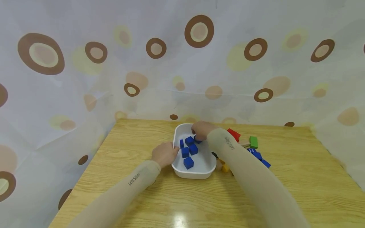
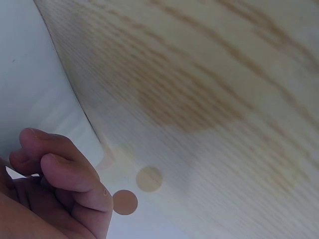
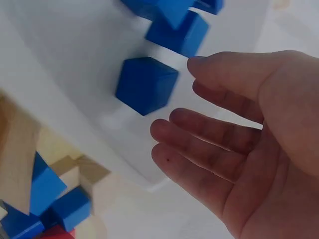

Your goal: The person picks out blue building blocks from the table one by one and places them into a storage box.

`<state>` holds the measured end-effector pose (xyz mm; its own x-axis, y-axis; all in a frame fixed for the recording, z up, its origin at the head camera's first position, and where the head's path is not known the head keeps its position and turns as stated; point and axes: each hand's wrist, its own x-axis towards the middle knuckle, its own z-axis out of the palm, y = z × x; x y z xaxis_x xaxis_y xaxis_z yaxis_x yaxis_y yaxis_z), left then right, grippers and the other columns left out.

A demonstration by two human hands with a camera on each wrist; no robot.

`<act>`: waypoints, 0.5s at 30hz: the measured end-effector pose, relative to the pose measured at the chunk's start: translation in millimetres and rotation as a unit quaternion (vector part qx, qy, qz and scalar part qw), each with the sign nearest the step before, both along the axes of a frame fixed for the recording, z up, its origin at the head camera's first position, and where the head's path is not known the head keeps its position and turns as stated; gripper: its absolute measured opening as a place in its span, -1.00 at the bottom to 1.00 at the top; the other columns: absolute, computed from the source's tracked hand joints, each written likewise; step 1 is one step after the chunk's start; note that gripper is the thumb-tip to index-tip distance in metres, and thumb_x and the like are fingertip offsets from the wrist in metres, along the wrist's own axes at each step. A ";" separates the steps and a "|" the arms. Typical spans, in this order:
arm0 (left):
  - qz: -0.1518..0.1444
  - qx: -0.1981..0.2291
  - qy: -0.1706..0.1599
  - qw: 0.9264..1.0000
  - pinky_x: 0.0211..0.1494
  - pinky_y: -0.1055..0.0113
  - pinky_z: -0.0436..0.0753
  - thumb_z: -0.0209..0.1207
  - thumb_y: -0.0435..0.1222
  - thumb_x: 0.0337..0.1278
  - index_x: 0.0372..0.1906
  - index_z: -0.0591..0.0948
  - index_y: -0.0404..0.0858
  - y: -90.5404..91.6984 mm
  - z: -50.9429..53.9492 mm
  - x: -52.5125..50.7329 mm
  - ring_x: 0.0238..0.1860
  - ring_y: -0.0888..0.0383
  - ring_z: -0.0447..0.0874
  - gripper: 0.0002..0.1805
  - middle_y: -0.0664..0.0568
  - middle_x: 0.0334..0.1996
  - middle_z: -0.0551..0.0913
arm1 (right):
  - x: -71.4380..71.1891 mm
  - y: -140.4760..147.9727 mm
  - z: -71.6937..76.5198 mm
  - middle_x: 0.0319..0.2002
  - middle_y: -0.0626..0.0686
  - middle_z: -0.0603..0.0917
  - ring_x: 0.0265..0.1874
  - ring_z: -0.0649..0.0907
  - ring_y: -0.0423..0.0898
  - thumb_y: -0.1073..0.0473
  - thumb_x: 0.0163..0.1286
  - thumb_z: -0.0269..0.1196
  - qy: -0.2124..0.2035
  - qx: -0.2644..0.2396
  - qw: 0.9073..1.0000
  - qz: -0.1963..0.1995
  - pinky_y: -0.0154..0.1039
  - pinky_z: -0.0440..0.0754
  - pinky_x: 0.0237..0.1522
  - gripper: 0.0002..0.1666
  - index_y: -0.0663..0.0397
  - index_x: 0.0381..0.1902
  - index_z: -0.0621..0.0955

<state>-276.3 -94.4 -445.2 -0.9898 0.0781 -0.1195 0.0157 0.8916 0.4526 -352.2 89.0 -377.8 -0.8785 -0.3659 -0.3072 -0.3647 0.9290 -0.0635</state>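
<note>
Over the far end of the white bin (image 1: 195,174), the right hand (image 1: 203,129) dips down with its thumb and fingers parted and nothing pinched between them. The right wrist view shows its fingers only gently bent, a narrow gap separating their tips from a blue cube (image 3: 147,85). That cube lies on the bin's floor just beside the thumb tip and fingertips, near the corner.

At the bin's left side, the left hand (image 1: 164,154) grips the rim, thumb over the inside and fingers bent against the outer wall (its own wrist view catches them close up).

Inside the bin 6 blue blocks (image 1: 188,162) are visible: 5 chunky ones and 1 slim one that stands by the left wall. Most lie between the 2 hands, with 1 nearer the close end; white floor shows along the right wall.

Right of the bin, partly behind the right sleeve (image 1: 251,177), lies a loose pile with a red block (image 1: 233,134), a green block (image 1: 253,142) and a yellow block (image 1: 225,168). The table (image 1: 119,136) stretches left of the left hand, and its far edge meets the curtain (image 1: 236,19) just beyond the bin.
</note>
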 end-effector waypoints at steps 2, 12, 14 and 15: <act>0.000 0.002 -0.001 1.000 -0.44 0.28 0.47 -0.05 0.00 0.47 -0.31 0.59 -0.19 0.3 0.0 0.0 -0.51 0.11 0.56 -0.61 0.02 -0.53 0.58 | 1.8 3.1 1.5 -0.11 -0.01 0.68 -0.14 0.60 -0.02 0.16 0.38 0.31 0.006 -0.005 1.000 0.007 -0.12 0.62 0.11 -0.65 -0.01 0.11 0.64; -0.001 0.001 0.000 1.000 -0.44 0.27 0.47 -0.06 -0.01 0.47 -0.35 0.58 -0.18 0.3 -0.3 0.9 -0.51 0.11 0.56 -0.61 0.02 -0.53 0.58 | 29.6 30.8 21.2 0.00 0.06 0.69 -0.06 0.62 -0.01 0.04 0.43 0.27 0.066 -0.060 0.994 0.059 -0.05 0.62 0.10 -0.69 -0.02 0.08 0.65; -0.002 0.002 -0.001 1.000 -0.44 0.27 0.47 -0.06 -0.01 0.47 -0.36 0.58 -0.18 0.6 0.5 1.4 -0.51 0.11 0.56 -0.61 0.02 -0.54 0.59 | 35.1 39.2 22.3 -0.01 0.06 0.70 -0.06 0.63 -0.01 0.04 0.43 0.27 0.080 -0.067 0.992 0.064 -0.05 0.63 0.10 -0.70 -0.03 0.06 0.66; -0.002 0.002 -0.002 1.000 -0.43 0.27 0.47 -0.06 -0.01 0.47 -0.36 0.58 -0.18 0.5 0.9 1.6 -0.51 0.11 0.56 -0.61 0.02 -0.53 0.59 | 38.1 43.5 22.9 -0.03 0.06 0.70 -0.06 0.63 0.00 0.04 0.44 0.26 0.084 -0.071 0.992 0.065 -0.05 0.63 0.09 -0.69 -0.02 0.07 0.66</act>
<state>-274.7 -93.9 -444.3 -0.9891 0.0823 -0.1224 0.0175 0.8895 0.4566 -314.1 132.6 -354.9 -0.8551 -0.5091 -0.0980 -0.4979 0.8591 -0.1185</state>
